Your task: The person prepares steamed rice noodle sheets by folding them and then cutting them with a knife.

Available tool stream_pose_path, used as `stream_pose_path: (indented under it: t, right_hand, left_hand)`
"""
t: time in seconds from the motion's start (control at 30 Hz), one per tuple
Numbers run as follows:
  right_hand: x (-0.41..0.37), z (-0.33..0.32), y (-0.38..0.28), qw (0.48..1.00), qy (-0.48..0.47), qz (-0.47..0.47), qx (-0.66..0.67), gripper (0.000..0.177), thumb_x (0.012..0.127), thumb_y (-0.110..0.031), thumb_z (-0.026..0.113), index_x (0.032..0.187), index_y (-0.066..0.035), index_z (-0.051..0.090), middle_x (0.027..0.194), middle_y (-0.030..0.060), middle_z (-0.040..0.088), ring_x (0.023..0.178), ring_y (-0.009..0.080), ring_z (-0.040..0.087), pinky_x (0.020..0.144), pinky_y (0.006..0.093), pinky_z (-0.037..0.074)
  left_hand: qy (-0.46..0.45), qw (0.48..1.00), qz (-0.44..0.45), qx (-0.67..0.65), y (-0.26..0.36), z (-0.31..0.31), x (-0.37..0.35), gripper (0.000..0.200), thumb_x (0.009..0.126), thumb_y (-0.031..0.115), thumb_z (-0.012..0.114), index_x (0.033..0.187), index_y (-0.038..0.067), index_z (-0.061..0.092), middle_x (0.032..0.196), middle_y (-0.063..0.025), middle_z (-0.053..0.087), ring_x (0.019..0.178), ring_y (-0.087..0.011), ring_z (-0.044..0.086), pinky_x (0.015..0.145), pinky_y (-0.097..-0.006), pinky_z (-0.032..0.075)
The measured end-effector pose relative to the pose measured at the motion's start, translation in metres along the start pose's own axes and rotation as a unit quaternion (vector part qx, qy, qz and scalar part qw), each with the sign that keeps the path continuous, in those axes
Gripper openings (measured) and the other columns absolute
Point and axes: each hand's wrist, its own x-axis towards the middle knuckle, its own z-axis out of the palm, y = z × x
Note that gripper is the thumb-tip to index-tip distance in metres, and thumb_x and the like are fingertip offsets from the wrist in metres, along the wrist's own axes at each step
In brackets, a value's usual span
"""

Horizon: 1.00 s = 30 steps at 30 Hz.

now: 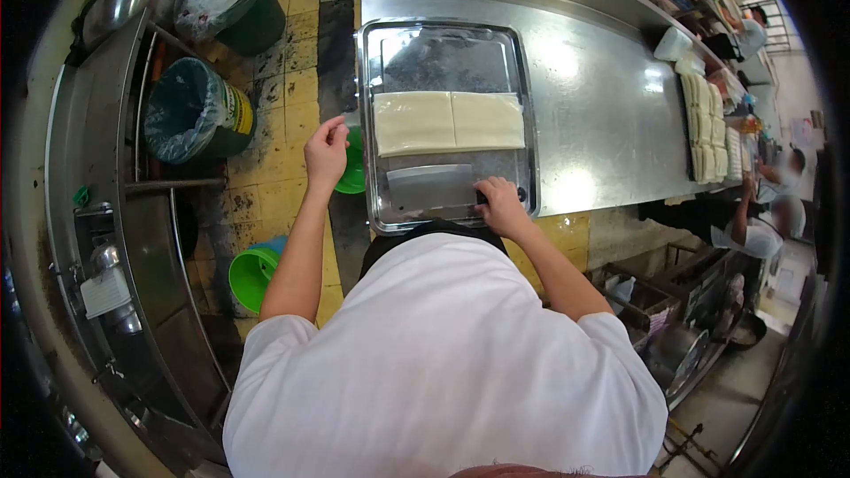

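A wide-bladed cleaver (431, 184) lies flat at the near end of a metal tray (434, 40). My right hand (503, 205) is closed around its dark handle, most of which the fingers hide. Just beyond the blade, a pale, flat slab of dough (414, 124) rests on the tray, with a cut line dividing it into two blocks side by side. My left hand (327, 158) hovers past the tray's left edge, apart from the dough. Its fingers are curled in towards the thumb, and I see nothing in them.
The steel counter (593, 115) runs right to stacked pale blocks (702, 128). Two lined bins (199, 115) stand left on yellow tiles. Green tubs (252, 279) sit below the counter's left side. A metal sink unit (155, 301) lines the left. People (761, 226) work far right.
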Motion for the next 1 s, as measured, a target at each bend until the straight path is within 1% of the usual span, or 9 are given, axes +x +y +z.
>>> stream_pose_path:
  t: [0.23,0.3,0.43,0.53,0.6,0.63,0.7,0.8,1.0]
  right_hand:
    - [0.008,-0.001,0.011,0.998,0.022,-0.052,-0.001,0.041,0.071,-0.011,0.078,0.11,-0.004,0.066,0.107,0.0183,0.06,0.106,0.037,0.057,0.092,0.046,0.048]
    - [0.027,-0.026,0.018,0.994,0.024,-0.037,0.1,0.041,0.074,-0.014,0.078,0.111,-0.003,0.066,0.107,0.0196,0.06,0.108,0.0382,0.057,0.094,0.0462,0.048]
    - [0.1,-0.06,0.061,0.985,0.148,-0.031,0.078,0.036,0.081,-0.019,0.075,0.11,0.001,0.066,0.117,0.0231,0.061,0.114,0.0398,0.056,0.1,0.0454,0.046]
    - [0.166,-0.08,0.089,0.992,0.111,-0.042,0.05,0.037,0.082,-0.019,0.073,0.111,0.003,0.066,0.12,0.0243,0.063,0.112,0.0394,0.059,0.099,0.0452,0.048]
    - [0.201,-0.074,0.106,0.998,-0.035,-0.031,0.03,0.046,0.079,-0.027,0.073,0.115,0.0,0.067,0.113,0.0234,0.067,0.107,0.0387,0.064,0.094,0.0452,0.05]
    - [0.21,-0.075,0.102,0.998,-0.038,-0.039,0.033,0.046,0.079,-0.027,0.073,0.115,0.0,0.067,0.113,0.0234,0.067,0.107,0.0387,0.064,0.094,0.0452,0.05]
    - [0.225,-0.078,0.093,0.984,-0.164,-0.02,-0.069,0.051,0.074,-0.038,0.074,0.112,-0.004,0.072,0.108,0.0212,0.071,0.102,0.0378,0.067,0.089,0.0453,0.053]
    - [0.235,-0.081,0.082,0.962,-0.245,-0.018,-0.115,0.052,0.072,-0.046,0.075,0.104,-0.006,0.076,0.105,0.0194,0.073,0.101,0.037,0.068,0.087,0.0443,0.054]
    - [0.237,-0.09,0.072,0.943,-0.31,-0.089,-0.086,0.053,0.071,-0.046,0.079,0.102,-0.003,0.076,0.101,0.0179,0.074,0.094,0.0335,0.07,0.081,0.0433,0.055]
  left_hand:
    - [-0.003,1.0,0.003,0.012,0.003,0.021,-0.022,0.025,0.095,0.014,0.064,0.117,0.002,0.07,0.079,-0.0018,0.068,0.068,-0.0082,0.061,0.064,-0.0253,0.05]
    - [0.001,1.0,-0.004,0.024,0.012,0.023,-0.029,0.025,0.095,0.013,0.064,0.117,0.002,0.07,0.08,-0.0019,0.068,0.068,-0.0083,0.061,0.064,-0.0254,0.05]
    - [0.017,0.999,-0.007,0.048,0.023,0.029,-0.043,0.025,0.095,0.013,0.064,0.117,0.002,0.07,0.078,-0.002,0.067,0.067,-0.0088,0.06,0.064,-0.0258,0.05]
    - [0.019,0.997,0.006,0.076,0.032,0.038,-0.058,0.025,0.095,0.013,0.064,0.117,0.003,0.07,0.077,-0.0019,0.067,0.068,-0.009,0.06,0.064,-0.0259,0.05]
    - [0.023,0.995,0.006,0.094,0.036,0.044,-0.07,0.025,0.095,0.013,0.063,0.117,0.004,0.07,0.076,-0.0019,0.067,0.068,-0.0091,0.061,0.064,-0.026,0.05]
    - [0.013,0.996,-0.01,0.091,0.044,0.047,-0.078,0.025,0.096,0.013,0.063,0.118,0.004,0.07,0.077,-0.002,0.068,0.068,-0.0091,0.061,0.065,-0.0262,0.051]
    - [0.014,0.997,-0.024,0.075,0.052,0.054,-0.093,0.025,0.096,0.013,0.063,0.118,0.004,0.07,0.078,-0.0022,0.068,0.069,-0.0091,0.061,0.065,-0.0267,0.052]
    - [0.03,0.996,-0.029,0.084,0.051,0.054,-0.11,0.025,0.095,0.012,0.063,0.118,0.003,0.07,0.078,-0.0025,0.068,0.069,-0.0091,0.061,0.066,-0.0264,0.052]
    - [0.051,0.994,-0.06,0.07,0.031,0.047,-0.13,0.026,0.094,0.01,0.063,0.118,0.002,0.069,0.079,-0.0038,0.069,0.068,-0.0099,0.062,0.066,-0.0264,0.052]
